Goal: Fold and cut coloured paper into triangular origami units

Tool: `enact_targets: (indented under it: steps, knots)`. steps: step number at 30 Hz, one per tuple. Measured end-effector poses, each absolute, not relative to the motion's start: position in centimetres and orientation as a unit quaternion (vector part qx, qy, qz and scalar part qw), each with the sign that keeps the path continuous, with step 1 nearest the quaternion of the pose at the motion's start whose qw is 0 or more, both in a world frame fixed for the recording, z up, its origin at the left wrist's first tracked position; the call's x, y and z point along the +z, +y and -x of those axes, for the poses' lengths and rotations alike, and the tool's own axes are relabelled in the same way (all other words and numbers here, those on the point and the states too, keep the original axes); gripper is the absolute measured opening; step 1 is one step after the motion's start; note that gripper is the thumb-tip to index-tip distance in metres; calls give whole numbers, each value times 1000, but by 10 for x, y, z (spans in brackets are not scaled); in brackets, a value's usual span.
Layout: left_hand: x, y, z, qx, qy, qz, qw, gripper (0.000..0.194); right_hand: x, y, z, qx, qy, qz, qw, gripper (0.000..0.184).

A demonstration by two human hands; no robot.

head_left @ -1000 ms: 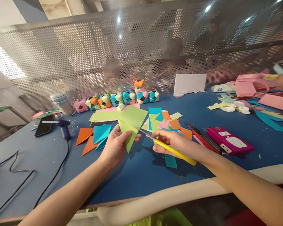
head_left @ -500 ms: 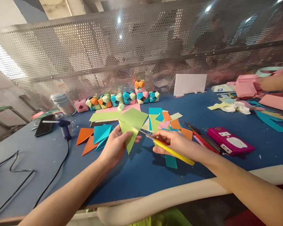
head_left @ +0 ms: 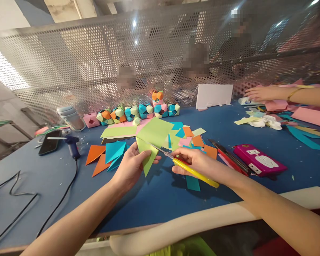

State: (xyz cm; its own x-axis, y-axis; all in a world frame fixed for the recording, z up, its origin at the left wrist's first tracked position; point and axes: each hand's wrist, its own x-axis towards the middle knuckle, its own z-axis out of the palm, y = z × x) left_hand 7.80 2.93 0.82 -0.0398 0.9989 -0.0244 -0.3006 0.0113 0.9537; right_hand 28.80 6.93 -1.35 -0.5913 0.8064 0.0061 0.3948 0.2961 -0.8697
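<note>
My left hand (head_left: 133, 160) pinches the lower part of a light green sheet of paper (head_left: 158, 132) between thumb and fingers. In my right hand (head_left: 193, 161) is a pair of scissors (head_left: 190, 171) with yellow handles, its blades lying in the green paper along a cut line. Below that line hangs a pointed green flap. Left of my left hand lie folded blue paper pieces (head_left: 114, 152) and orange paper triangles (head_left: 95, 154). Paper scraps (head_left: 198, 141) in several colours lie beyond my right hand.
A row of folded paper balls (head_left: 132, 113) stands before a perforated metal screen (head_left: 96, 64). At left are a glue gun (head_left: 73, 145), phone (head_left: 50, 143) and bottle (head_left: 71, 118); at right, a magenta case (head_left: 258, 160). Another person's hand (head_left: 266, 93) reaches over pink paper.
The upper part of the green sheet has swung right and opened away from the flap, the blades still in the cut. The other person's hand has moved left across the pink paper.
</note>
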Motion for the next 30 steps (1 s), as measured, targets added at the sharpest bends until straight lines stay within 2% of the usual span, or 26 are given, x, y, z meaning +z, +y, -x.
enact_targets:
  steps: [30]
  knots:
    - [7, 25, -78, 522, 408, -433, 611, 26, -22, 71, -281, 447, -757, 397, 263, 43]
